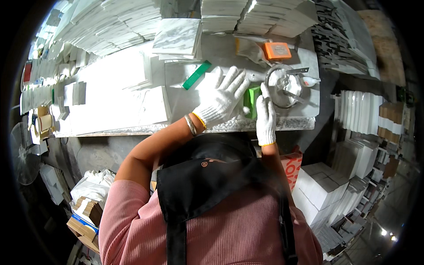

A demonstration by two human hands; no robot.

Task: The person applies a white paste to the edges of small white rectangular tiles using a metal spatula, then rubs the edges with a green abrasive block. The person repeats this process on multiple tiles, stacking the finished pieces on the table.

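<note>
My left hand (223,98), in a white knitted glove, lies palm down on the worktable with its fingers spread and nothing in it. My right hand (266,117), gloved the same way, stands edge-on with straight fingers. It is right beside a bright green block (251,102); whether it touches the block is hard to tell. To the right of that hand is a round bowl (269,98) with white material inside. A flat metal blade (298,70) rests across the bowl's rim, and a second blade (293,96) leans in it. A green strip (196,75) lies beyond my left hand.
Marble-patterned tiles (176,37) are stacked at the back, with more tile stacks (263,15) behind. White tiles (128,108) lie to the left. An orange box (277,51), a crumpled glove (251,50) and a small white bottle (310,81) sit at the back right. White boxes (320,185) stand beside me.
</note>
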